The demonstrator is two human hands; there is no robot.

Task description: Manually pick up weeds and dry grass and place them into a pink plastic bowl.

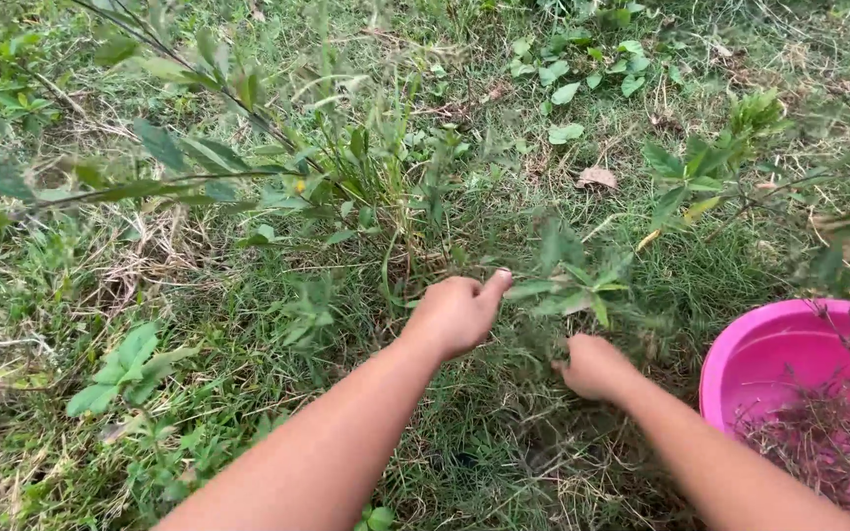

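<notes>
Head view, looking down at a leafy weed [571, 287] rooted in the grass [248, 324], just left of the pink plastic basin [774, 344]. Left hand [456, 313] curled nearly closed, thumb out, pinching the stem beside the leaves. Right hand [594, 366] balled tight low down near the base, apparently gripping stalks, though can't tell exactly what. Weed not out of the ground yet. Basin already holding a loose heap of thin brownish pulled stems [819, 442], far from full. Plenty more weeds [120, 369] standing all around.
</notes>
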